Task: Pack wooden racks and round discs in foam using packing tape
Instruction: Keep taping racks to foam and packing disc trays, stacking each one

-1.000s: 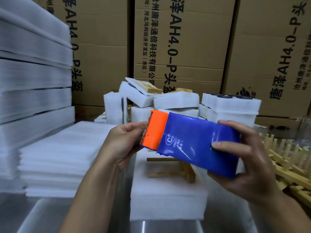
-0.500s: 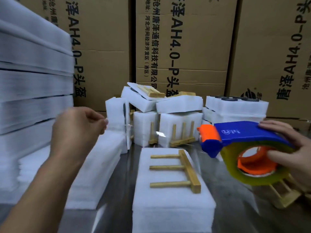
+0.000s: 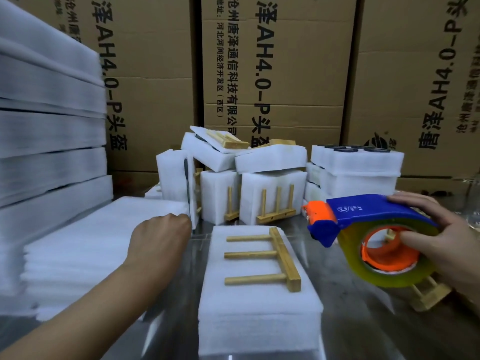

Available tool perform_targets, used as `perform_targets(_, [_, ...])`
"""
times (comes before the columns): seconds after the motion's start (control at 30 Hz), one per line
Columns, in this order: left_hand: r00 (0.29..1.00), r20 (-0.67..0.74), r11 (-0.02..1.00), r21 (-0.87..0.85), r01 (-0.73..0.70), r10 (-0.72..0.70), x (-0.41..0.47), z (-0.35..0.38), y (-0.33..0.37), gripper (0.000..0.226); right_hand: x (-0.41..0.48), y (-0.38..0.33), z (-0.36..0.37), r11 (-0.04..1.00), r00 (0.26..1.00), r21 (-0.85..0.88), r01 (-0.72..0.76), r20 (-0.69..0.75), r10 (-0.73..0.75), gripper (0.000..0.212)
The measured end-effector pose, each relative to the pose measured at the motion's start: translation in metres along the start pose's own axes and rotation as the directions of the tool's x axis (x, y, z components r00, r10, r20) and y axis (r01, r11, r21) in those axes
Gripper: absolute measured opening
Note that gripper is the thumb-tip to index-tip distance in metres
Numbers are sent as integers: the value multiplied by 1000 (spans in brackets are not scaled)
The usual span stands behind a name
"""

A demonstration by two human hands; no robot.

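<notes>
Left hand (image 3: 161, 242): back of hand to the camera, over the far right corner of the low stack of foam sheets (image 3: 78, 242). Its fingers are curled under and hidden, so I cannot tell whether it grips anything. Right hand (image 3: 446, 245): grasps the tape dispenser (image 3: 363, 211), fingers laid over the blue top and thumb hooked into the orange core, with the dispenser held in the air above the table (image 3: 363, 331). The roll of clear yellowish packing tape (image 3: 394, 280) sits in the dispenser, and the orange cutter end points left. Wooden rack (image 3: 284, 258): lies flat on the foam pad (image 3: 257, 315) at centre of the table, crossbar to the right and three pegs pointing left, not wrapped. A second bare rack (image 3: 431, 294) lies on the table under the right hand, partly hidden by the roll. Packed foam bundles (image 3: 272, 193) are piled at the back of the table, several with rack ends sticking out. Round discs (image 3: 345, 149), dark, are set into the top of the right rear foam block. Cardboard boxes (image 3: 272, 74) with printed lettering stand behind.
</notes>
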State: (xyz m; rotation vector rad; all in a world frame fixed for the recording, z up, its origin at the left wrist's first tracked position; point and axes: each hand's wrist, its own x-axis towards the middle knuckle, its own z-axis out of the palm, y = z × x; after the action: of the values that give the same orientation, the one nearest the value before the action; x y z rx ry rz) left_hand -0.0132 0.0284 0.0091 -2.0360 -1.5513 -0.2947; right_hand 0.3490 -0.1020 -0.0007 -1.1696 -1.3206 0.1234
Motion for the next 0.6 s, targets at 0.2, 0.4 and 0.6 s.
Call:
perform_targets(0.2, [994,87,995,69,-71,65,0,6,10,24,-2,-1,0,1000,1000,0,-25,5,25,78])
perform_targets(0.4, [988,107,990,74,-117,109,-4,17,13,28,-1,-1,2,999,998,-15,-45,51,46,78])
perform_targets(0.6, [970,185,987,2,-161,158,-11,30,28,33,-2,7,0,992,982,-11,-122,141,122,75])
